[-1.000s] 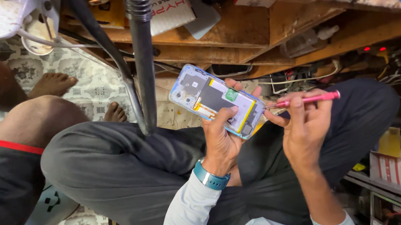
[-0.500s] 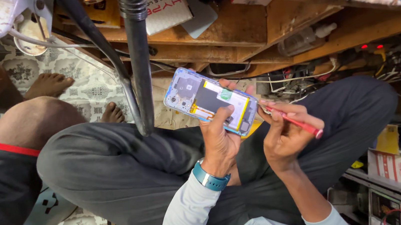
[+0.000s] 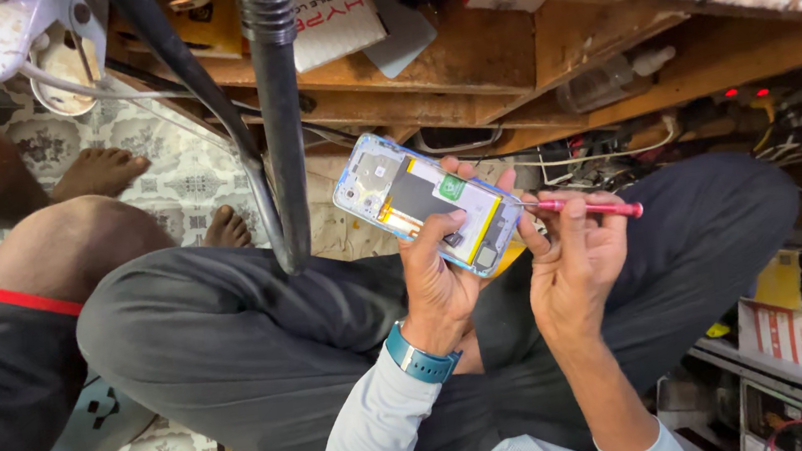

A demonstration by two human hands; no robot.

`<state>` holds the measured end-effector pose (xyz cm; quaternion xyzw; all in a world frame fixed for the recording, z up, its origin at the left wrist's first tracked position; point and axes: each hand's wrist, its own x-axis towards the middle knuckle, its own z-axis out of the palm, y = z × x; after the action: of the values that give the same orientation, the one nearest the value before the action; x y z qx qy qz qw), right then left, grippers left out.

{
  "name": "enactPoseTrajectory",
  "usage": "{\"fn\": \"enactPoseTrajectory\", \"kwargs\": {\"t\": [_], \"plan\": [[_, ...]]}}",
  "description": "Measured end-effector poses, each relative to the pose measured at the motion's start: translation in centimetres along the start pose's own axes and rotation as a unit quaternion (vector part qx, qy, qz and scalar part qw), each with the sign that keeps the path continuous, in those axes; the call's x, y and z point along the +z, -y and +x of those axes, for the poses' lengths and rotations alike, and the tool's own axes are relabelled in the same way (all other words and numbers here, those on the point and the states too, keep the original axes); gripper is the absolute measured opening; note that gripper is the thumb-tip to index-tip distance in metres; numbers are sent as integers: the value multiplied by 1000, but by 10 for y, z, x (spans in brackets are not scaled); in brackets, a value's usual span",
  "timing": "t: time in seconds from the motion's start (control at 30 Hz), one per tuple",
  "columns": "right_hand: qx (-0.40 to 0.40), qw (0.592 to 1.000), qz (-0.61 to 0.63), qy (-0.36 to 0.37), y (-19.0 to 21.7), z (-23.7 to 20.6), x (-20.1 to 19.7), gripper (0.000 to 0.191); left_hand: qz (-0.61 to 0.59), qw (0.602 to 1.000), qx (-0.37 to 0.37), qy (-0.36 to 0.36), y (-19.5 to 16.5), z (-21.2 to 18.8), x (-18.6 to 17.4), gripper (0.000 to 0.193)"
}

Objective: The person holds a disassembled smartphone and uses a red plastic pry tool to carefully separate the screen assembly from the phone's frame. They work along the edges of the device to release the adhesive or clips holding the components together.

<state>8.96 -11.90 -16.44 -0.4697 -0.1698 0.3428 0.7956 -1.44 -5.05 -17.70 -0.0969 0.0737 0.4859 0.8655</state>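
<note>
Left fingers: curled round the lower edge of the opened phone (image 3: 426, 201), thumb laid across its exposed inner side, fingertips showing past the far edge.
Left hand (image 3: 442, 276): closed on the phone, holding it tilted above the lap; a teal wristband (image 3: 420, 357) sits at the wrist, with a pale grey sleeve behind it.
Right fingers: pinched together on the red screwdriver (image 3: 588, 206), near its tip end.
Right hand (image 3: 571, 261): closed on the screwdriver, just beside the phone's right end; the tool lies nearly level, its handle pointing away to the right.
Phone: back cover off, showing a dark battery, a small green part and a yellow strip; its right end meets the screwdriver tip, though the exact contact point is too small to tell.
Lap: dark trousers (image 3: 261, 322), legs crossed, under both hands.
Front: a black flexible lamp arm (image 3: 280, 118) hangs down left of the phone; behind is a wooden workbench (image 3: 462, 57) with a blue painted top edge.
Left side: another person's bare knee (image 3: 71, 243) and feet on a patterned floor.
</note>
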Motion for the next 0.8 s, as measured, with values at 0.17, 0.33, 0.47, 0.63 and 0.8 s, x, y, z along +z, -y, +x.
{"fn": "enactPoseTrajectory", "kwargs": {"t": [0.17, 0.33, 0.47, 0.63, 0.8], "plan": [[-65, 997, -35, 16, 3, -5, 2, 23, 29, 999, 25, 5, -2, 0, 1, 56], [-184, 964, -189, 36, 0, -9, 3, 28, 31, 998, 56, -9, 2, -1, 4, 61], [-291, 895, -330, 75, -9, -7, -1, 30, 26, 996, 84, 7, 4, -1, 5, 65], [-352, 859, -362, 90, -23, -8, 3, 31, 32, 994, 100, -34, 10, 0, 4, 63], [-126, 972, -198, -28, -12, -7, 6, 28, 37, 993, 104, -51, 9, 0, 3, 65]]}}
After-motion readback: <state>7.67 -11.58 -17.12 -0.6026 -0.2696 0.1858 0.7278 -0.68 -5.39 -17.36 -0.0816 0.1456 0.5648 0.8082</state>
